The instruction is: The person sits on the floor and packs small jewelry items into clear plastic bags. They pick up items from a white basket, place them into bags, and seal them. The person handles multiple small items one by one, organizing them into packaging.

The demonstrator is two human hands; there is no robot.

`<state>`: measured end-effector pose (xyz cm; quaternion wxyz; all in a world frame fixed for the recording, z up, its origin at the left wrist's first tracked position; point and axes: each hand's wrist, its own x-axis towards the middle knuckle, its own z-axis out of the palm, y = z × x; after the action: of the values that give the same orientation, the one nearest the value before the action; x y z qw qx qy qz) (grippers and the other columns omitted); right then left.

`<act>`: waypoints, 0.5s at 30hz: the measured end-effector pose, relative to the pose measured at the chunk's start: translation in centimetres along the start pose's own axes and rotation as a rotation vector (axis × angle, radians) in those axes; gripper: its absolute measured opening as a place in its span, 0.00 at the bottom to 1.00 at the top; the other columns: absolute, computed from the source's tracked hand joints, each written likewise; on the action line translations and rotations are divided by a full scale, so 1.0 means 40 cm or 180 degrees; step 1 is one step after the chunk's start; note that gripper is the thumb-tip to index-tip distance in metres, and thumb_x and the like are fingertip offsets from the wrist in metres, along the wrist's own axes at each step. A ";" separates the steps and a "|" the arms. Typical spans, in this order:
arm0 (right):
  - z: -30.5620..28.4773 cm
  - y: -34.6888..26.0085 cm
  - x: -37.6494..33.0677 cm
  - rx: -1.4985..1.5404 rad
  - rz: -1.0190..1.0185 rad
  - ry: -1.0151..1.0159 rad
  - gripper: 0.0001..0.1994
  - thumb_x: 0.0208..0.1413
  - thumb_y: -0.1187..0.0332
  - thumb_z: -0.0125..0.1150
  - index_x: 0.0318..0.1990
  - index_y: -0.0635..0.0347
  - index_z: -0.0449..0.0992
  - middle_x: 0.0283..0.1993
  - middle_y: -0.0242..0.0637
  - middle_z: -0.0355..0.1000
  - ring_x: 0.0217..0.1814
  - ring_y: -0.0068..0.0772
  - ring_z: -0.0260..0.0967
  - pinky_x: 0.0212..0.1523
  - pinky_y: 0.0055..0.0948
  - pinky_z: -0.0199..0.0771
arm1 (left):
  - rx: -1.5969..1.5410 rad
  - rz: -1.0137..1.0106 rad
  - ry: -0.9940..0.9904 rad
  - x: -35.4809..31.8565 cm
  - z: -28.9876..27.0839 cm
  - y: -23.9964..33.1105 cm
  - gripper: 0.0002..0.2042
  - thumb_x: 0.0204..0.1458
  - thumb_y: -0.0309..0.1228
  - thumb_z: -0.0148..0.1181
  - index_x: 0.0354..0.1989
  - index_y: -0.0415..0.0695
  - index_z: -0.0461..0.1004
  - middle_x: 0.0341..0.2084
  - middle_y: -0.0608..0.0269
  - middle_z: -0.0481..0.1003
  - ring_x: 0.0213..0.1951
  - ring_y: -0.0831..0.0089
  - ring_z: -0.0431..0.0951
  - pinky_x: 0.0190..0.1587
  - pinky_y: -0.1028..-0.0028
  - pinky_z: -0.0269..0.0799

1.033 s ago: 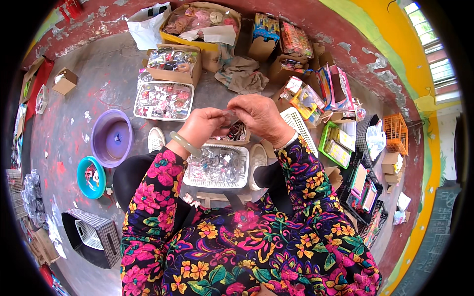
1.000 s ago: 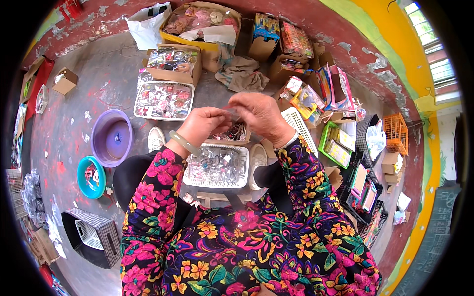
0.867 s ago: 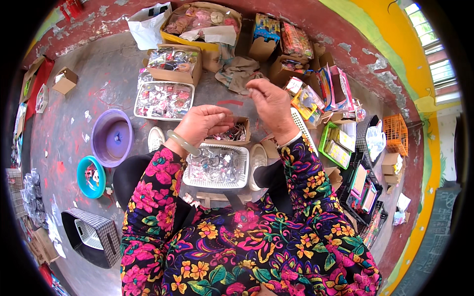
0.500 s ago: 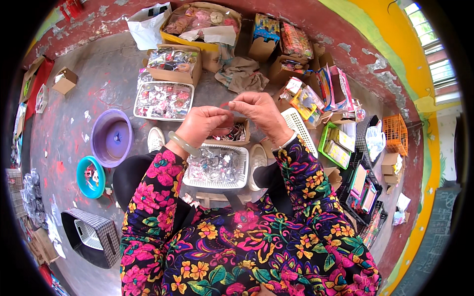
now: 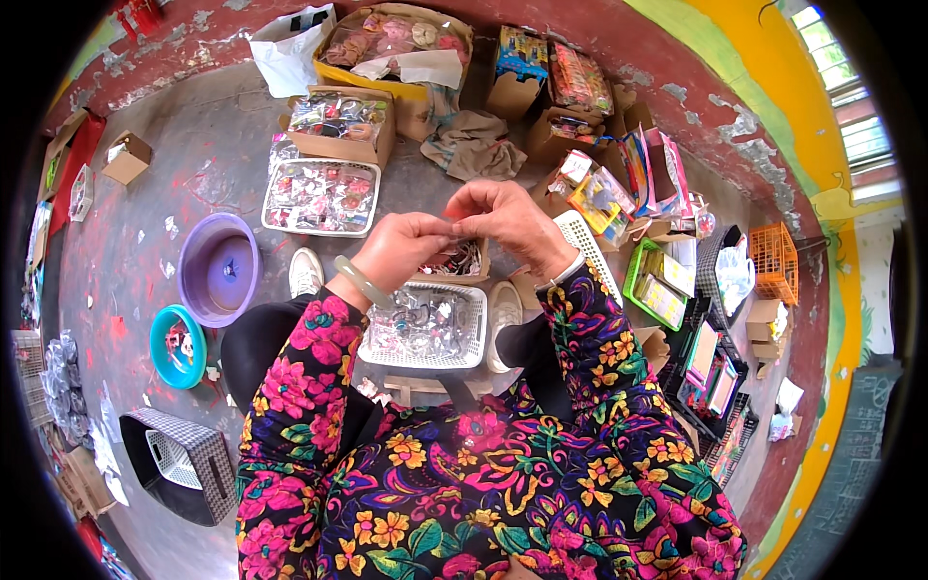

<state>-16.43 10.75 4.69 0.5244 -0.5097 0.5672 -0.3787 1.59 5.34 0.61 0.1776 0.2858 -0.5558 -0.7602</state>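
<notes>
In front of my chest, the fingertips of both hands meet in a pinch. My left hand (image 5: 394,253), with a pale bangle at the wrist, is closed at thumb and forefinger. From the other side my right hand (image 5: 514,227) closes its thumb and forefinger at the same spot. What they hold, if anything, is too small or too hidden to name. Partly covered by the hands is a cardboard box (image 5: 483,263) of small dark and red items. Nearer me, between my shoes, stands a white plastic basket (image 5: 425,363) heaped with small clear-wrapped packets.
Beyond are another white basket (image 5: 319,231) of packets and a cardboard box (image 5: 333,147). At left sit a purple basin (image 5: 198,300), a turquoise basin (image 5: 162,353) and a checked bin (image 5: 208,474). To the right are a green basket (image 5: 667,317), a black crate (image 5: 720,406) and an orange crate (image 5: 773,261).
My fingertips have come together from slightly apart. The left hand has shifted a little right and its fingers point more toward the right hand. The baskets and boxes stay put.
</notes>
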 end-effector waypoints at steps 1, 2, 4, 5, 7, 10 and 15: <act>-0.008 0.010 0.005 -0.0117 0.0079 -0.0114 0.13 0.43 0.71 0.61 0.38 0.66 0.72 0.33 0.31 0.71 0.34 0.18 0.66 0.35 0.19 0.67 | 0.0419 0.0114 -0.0023 0.000 0.003 -0.004 0.08 0.50 0.25 0.54 0.37 0.34 0.73 0.30 0.60 0.76 0.30 0.78 0.75 0.34 0.79 0.71; -0.007 0.012 0.010 -0.0231 0.0154 -0.0244 0.15 0.43 0.70 0.61 0.40 0.65 0.72 0.35 0.32 0.71 0.36 0.19 0.66 0.38 0.20 0.67 | 0.0840 0.0224 -0.0028 -0.002 0.003 -0.008 0.08 0.50 0.25 0.55 0.37 0.35 0.74 0.29 0.61 0.76 0.29 0.80 0.74 0.33 0.79 0.70; 0.010 0.017 0.003 -0.0905 0.0019 -0.0069 0.16 0.42 0.70 0.61 0.40 0.65 0.71 0.35 0.33 0.71 0.38 0.22 0.67 0.39 0.22 0.68 | 0.1118 0.0243 -0.0157 -0.005 0.003 -0.012 0.10 0.50 0.23 0.54 0.41 0.35 0.72 0.31 0.63 0.75 0.32 0.82 0.72 0.36 0.80 0.69; 0.018 0.015 0.000 -0.1236 -0.0048 0.0020 0.17 0.41 0.69 0.61 0.41 0.65 0.71 0.35 0.34 0.71 0.38 0.23 0.68 0.40 0.23 0.68 | 0.1258 0.0245 -0.0223 -0.009 0.007 -0.006 0.11 0.50 0.22 0.53 0.43 0.35 0.71 0.32 0.65 0.74 0.33 0.83 0.71 0.38 0.80 0.68; 0.027 0.009 0.000 -0.1770 -0.0299 -0.0037 0.20 0.38 0.69 0.60 0.44 0.64 0.70 0.41 0.41 0.71 0.43 0.32 0.69 0.43 0.28 0.69 | 0.1104 0.0344 -0.0296 -0.019 0.023 0.012 0.13 0.48 0.21 0.54 0.43 0.36 0.71 0.30 0.68 0.74 0.34 0.84 0.70 0.39 0.80 0.67; 0.037 0.020 -0.003 -0.2380 -0.0889 0.0159 0.23 0.37 0.69 0.60 0.46 0.62 0.69 0.45 0.44 0.69 0.48 0.40 0.67 0.46 0.33 0.67 | 0.1057 0.0584 -0.0399 -0.025 0.044 0.017 0.13 0.47 0.21 0.55 0.43 0.37 0.71 0.28 0.67 0.74 0.33 0.82 0.70 0.38 0.79 0.67; 0.043 0.019 0.001 -0.2901 -0.1483 0.0426 0.25 0.38 0.67 0.59 0.49 0.58 0.67 0.46 0.44 0.68 0.50 0.46 0.63 0.48 0.38 0.64 | 0.1747 0.0883 -0.0309 -0.024 0.033 0.014 0.14 0.46 0.22 0.56 0.43 0.38 0.71 0.28 0.60 0.75 0.32 0.78 0.72 0.37 0.77 0.67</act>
<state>-14.89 11.03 3.67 0.1134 -0.7740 0.5783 -0.2316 1.46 6.71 1.67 0.1691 0.2078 -0.7818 -0.5630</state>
